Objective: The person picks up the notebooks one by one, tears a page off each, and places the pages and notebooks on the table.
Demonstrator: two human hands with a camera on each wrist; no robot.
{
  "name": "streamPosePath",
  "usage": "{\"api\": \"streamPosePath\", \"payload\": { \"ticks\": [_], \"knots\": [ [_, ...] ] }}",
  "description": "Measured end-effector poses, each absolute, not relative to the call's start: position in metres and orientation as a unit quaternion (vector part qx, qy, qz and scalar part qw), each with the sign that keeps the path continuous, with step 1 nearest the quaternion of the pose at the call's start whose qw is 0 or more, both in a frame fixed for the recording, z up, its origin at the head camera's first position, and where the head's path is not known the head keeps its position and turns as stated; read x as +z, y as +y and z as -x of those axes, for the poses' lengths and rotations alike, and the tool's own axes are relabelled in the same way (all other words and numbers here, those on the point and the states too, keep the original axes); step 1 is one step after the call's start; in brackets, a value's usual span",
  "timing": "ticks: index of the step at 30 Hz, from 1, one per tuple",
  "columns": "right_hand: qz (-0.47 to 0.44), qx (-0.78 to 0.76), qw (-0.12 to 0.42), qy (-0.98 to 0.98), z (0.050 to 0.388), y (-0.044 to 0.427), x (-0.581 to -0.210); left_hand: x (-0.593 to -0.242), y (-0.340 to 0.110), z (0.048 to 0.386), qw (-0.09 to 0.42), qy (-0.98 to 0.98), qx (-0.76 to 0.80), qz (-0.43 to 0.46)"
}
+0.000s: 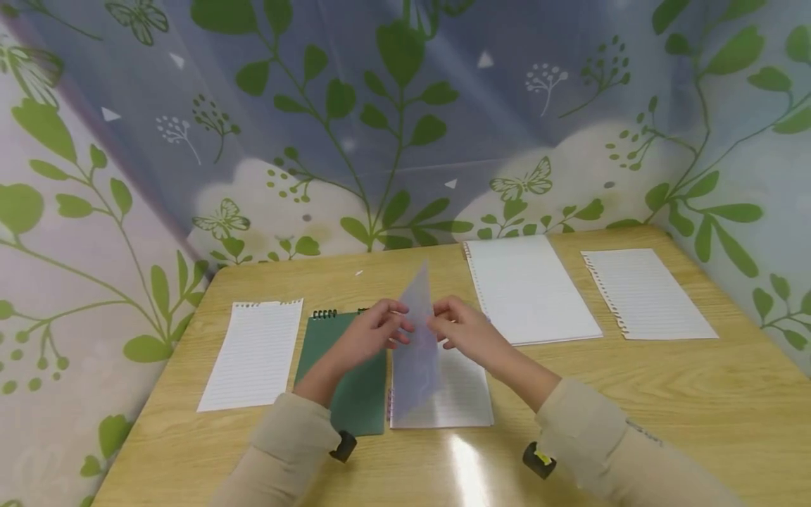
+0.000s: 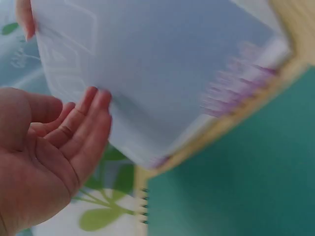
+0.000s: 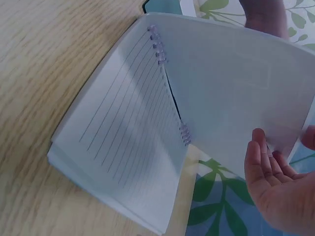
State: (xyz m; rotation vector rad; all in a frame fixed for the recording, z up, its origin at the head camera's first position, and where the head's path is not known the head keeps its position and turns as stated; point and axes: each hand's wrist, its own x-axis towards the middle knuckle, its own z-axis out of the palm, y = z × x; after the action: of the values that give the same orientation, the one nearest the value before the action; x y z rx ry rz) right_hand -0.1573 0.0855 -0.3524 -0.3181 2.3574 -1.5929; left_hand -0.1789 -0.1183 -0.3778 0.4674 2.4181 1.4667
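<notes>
A coil notebook with lined pages (image 1: 465, 394) lies on the table, its pale translucent cover (image 1: 415, 352) raised nearly upright along the purple coil (image 3: 158, 46). My left hand (image 1: 376, 327) is on the cover's outer side; in the left wrist view its fingers (image 2: 81, 123) reach the cover with the thumb held apart. My right hand (image 1: 465, 327) is on the page side, near the cover's free edge. In the right wrist view its fingers (image 3: 257, 157) lie fairly straight against the cover, the thumb just beyond the edge. A green notebook (image 1: 348, 401) lies beneath my left forearm.
A lined loose sheet (image 1: 253, 359) lies at the left. Farther back on the right are a larger white pad (image 1: 529, 296) and another lined sheet with torn holes (image 1: 655, 296). A leaf-patterned curtain (image 1: 393, 127) stands behind the wooden table (image 1: 633, 408).
</notes>
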Motion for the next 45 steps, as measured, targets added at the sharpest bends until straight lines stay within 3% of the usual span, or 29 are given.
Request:
{"api": "streamPosePath", "payload": {
  "ticks": [7, 11, 18, 24, 34, 41, 45],
  "knots": [
    [0.054, -0.513, 0.114, 0.849, 0.159, 0.107, -0.363, -0.415, -0.123, 0.186, 0.092, 0.902, 0.373, -0.195],
    [0.035, -0.468, 0.101, 0.877, 0.156, 0.121, -0.379, -0.426, -0.124, 0.186, 0.093, 0.931, 0.280, -0.215],
    [0.058, -0.362, 0.053, 0.929, 0.149, 0.133, -0.420, -0.427, -0.115, 0.178, 0.088, 0.964, 0.145, -0.203],
    [0.086, -0.285, 0.004, 0.955, 0.150, 0.134, -0.432, -0.416, -0.105, 0.171, 0.084, 0.975, 0.072, -0.193],
    [0.092, -0.251, 0.029, 0.963, 0.158, 0.142, -0.427, -0.418, -0.098, 0.175, 0.088, 0.978, 0.032, -0.184],
    [0.023, -0.294, -0.007, 0.956, 0.181, 0.210, -0.408, -0.411, -0.090, 0.180, 0.087, 0.978, 0.059, -0.179],
    [0.001, -0.307, 0.029, 0.951, 0.187, 0.263, -0.412, -0.401, -0.066, 0.182, 0.098, 0.966, 0.132, -0.199]
  ]
}}
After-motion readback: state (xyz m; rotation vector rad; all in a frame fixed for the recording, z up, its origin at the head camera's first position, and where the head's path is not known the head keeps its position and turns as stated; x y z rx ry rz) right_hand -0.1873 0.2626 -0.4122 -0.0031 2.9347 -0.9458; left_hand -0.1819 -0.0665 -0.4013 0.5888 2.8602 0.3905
